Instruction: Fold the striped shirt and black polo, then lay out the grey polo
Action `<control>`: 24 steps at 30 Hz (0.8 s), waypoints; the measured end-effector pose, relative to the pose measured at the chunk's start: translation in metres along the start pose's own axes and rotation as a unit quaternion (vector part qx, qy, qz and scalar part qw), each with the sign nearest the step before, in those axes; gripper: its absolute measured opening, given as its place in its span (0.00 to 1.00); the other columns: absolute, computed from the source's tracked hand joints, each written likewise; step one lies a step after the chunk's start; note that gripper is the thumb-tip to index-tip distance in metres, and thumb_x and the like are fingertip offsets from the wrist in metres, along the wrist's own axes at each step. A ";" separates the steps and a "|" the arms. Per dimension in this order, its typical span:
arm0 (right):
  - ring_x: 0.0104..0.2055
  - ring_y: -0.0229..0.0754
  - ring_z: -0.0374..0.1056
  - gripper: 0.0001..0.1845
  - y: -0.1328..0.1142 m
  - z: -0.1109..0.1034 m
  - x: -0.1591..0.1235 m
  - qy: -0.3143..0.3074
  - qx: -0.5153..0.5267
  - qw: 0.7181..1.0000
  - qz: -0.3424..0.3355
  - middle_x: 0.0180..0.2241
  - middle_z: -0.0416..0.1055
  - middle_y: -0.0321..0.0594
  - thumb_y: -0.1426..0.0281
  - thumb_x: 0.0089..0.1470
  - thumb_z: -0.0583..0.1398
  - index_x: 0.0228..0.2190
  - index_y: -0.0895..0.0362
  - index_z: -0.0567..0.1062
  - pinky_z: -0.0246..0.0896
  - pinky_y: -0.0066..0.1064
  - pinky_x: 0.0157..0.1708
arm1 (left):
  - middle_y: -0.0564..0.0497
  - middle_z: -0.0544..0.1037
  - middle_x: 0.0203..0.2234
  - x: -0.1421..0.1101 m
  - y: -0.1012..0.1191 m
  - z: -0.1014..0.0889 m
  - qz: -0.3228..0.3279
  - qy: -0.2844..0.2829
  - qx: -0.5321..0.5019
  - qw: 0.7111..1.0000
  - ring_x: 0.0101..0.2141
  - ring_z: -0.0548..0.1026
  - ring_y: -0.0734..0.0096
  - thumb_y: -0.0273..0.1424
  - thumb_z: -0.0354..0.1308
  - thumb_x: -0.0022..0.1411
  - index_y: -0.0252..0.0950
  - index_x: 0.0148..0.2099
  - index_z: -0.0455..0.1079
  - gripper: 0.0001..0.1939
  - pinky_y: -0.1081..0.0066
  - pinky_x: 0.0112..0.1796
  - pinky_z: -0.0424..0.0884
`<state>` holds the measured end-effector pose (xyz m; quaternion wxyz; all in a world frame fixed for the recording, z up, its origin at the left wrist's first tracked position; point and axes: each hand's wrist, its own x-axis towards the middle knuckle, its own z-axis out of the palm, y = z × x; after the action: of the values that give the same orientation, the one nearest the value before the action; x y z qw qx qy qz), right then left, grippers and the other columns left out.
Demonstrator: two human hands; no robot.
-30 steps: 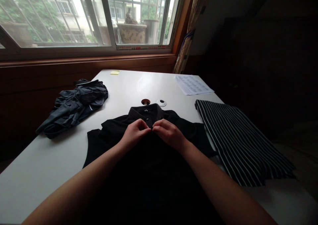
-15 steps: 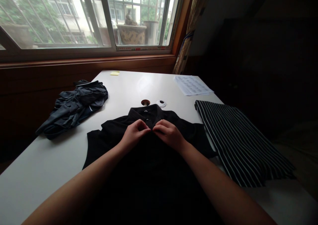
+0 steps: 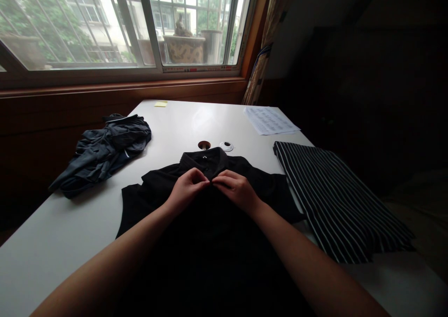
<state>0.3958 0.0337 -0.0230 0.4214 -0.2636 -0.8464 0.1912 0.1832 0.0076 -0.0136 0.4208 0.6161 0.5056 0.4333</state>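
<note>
A black collared shirt [image 3: 210, 242] is spread on the white table [image 3: 70, 223], its collar toward the window and its short sleeves out to both sides. My left hand [image 3: 187, 188] pinches the front opening just below the collar. Fingertips nearly touching it, my right hand [image 3: 236, 190] pinches the same edge from the other side. What lies between the fingertips is too small and dark to make out. A small light tag shows inside the collar.
Crumpled dark clothing [image 3: 105, 151] lies at the left, and a folded striped garment [image 3: 339, 195] at the right. Printed sheets [image 3: 271, 121] and a yellow sticky note [image 3: 161, 104] are at the far side. Beyond the collar are a round table hole [image 3: 204, 145] and its white cover [image 3: 226, 146].
Both hands keep their pinch on the shirt front, with fingertips drawn slightly closer together. The view has shifted very slightly.
</note>
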 end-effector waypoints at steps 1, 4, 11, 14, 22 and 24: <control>0.40 0.42 0.74 0.08 0.000 0.000 0.000 -0.002 0.001 1.000 0.001 0.38 0.75 0.41 0.70 0.63 0.61 0.43 0.52 0.80 0.72 0.35 0.41 | 0.52 0.80 0.32 0.000 0.000 0.000 -0.001 0.001 -0.008 1.000 0.35 0.76 0.65 0.39 0.66 0.56 0.38 0.35 0.74 0.11 0.68 0.39 0.70; 0.40 0.41 0.73 0.08 -0.001 0.001 0.001 -0.011 0.002 1.000 0.002 0.38 0.75 0.41 0.70 0.63 0.61 0.43 0.52 0.80 0.72 0.34 0.41 | 0.52 0.80 0.32 0.001 -0.002 -0.001 -0.002 -0.001 -0.027 1.000 0.35 0.76 0.66 0.39 0.67 0.56 0.38 0.35 0.73 0.11 0.68 0.39 0.70; 0.40 0.42 0.73 0.07 -0.002 -0.001 0.001 -0.017 -0.025 1.000 -0.009 0.38 0.74 0.41 0.70 0.63 0.61 0.43 0.53 0.78 0.71 0.34 0.42 | 0.51 0.79 0.34 0.001 -0.002 -0.002 0.004 -0.023 -0.006 1.000 0.37 0.76 0.65 0.41 0.65 0.59 0.38 0.38 0.74 0.12 0.68 0.41 0.70; 0.40 0.42 0.73 0.08 -0.001 -0.001 0.001 -0.016 -0.035 0.999 -0.016 0.38 0.74 0.41 0.70 0.63 0.60 0.43 0.53 0.78 0.72 0.34 0.42 | 0.51 0.79 0.34 -0.002 0.002 0.000 0.000 -0.027 0.006 1.000 0.37 0.76 0.65 0.44 0.65 0.59 0.38 0.39 0.74 0.15 0.67 0.40 0.70; 0.40 0.42 0.73 0.07 -0.001 0.001 0.001 -0.016 -0.031 0.999 -0.021 0.38 0.74 0.42 0.69 0.64 0.60 0.43 0.53 0.78 0.72 0.35 0.42 | 0.53 0.78 0.31 -0.004 0.004 0.003 -0.024 -0.004 0.008 1.000 0.34 0.75 0.66 0.42 0.68 0.54 0.38 0.37 0.74 0.14 0.69 0.37 0.70; 0.40 0.43 0.73 0.08 -0.001 0.001 0.001 -0.017 -0.034 0.999 -0.024 0.38 0.74 0.42 0.70 0.64 0.60 0.44 0.52 0.78 0.72 0.35 0.42 | 0.53 0.78 0.30 -0.004 0.003 0.003 -0.028 0.003 0.011 1.000 0.34 0.75 0.67 0.41 0.67 0.54 0.38 0.36 0.74 0.13 0.69 0.36 0.69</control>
<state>0.3938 0.0336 -0.0227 0.4022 -0.2546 -0.8654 0.1563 0.1865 0.0025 -0.0119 0.4240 0.6052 0.5287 0.4176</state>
